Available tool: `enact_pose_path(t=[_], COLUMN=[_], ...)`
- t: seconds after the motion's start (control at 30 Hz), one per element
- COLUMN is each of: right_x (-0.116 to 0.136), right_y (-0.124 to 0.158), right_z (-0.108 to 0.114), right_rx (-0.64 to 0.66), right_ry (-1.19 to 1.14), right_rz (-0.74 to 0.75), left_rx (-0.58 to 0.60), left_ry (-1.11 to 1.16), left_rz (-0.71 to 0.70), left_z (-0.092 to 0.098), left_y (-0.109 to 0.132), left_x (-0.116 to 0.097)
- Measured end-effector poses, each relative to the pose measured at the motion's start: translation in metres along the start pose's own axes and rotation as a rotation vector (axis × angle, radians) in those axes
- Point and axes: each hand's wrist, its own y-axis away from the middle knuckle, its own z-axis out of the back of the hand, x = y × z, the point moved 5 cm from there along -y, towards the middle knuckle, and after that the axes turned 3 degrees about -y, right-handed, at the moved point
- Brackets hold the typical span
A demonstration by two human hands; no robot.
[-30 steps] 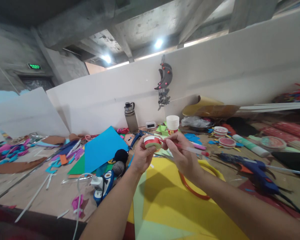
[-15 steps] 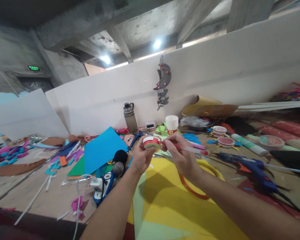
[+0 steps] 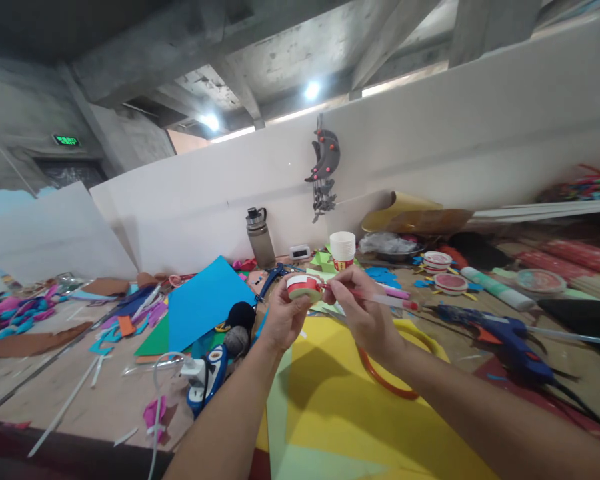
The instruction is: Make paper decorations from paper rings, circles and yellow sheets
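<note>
My left hand (image 3: 283,319) grips a short round paper cup piece (image 3: 300,285), white with a red band and a pale greenish face. My right hand (image 3: 363,310) is closed round a red pen (image 3: 390,301) with a see-through barrel. Its tip end meets the right side of the cup piece, though the fingers partly hide the contact. Beneath both hands lies a yellow sheet (image 3: 350,413) on pale green paper. A ring with orange and yellow parts (image 3: 377,373) rests under my right forearm, partly covered by it.
Behind the hands stand stacked paper cups (image 3: 343,248) and a grey bottle (image 3: 261,240). A blue glue gun (image 3: 510,340) lies at right, near small round cup pieces (image 3: 451,284) with strips. Left are a blue sheet (image 3: 213,300) and a power strip (image 3: 209,380).
Both hands keep their hold on the cup piece and the pen, almost in place. The view has shifted very slightly.
</note>
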Motion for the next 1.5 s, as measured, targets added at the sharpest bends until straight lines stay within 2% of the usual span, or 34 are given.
enact_pose_path(t=[0.2,0.47,1.5], right_x=[0.002,0.011,0.017], right_y=[0.001,0.002,0.001], right_z=[-0.001,-0.001,-0.001], right_rx=[0.011,0.006,0.003], right_ry=[0.008,0.145,0.207], right_rz=[0.032,0.126,0.182], left_rx=[0.008,-0.013,0.005], left_ry=[0.001,-0.022,-0.075], left_rz=[0.006,0.025,0.024], left_z=[0.002,0.0,-0.005], left_y=[-0.001,0.0,0.0], left_x=[0.002,0.003,0.0])
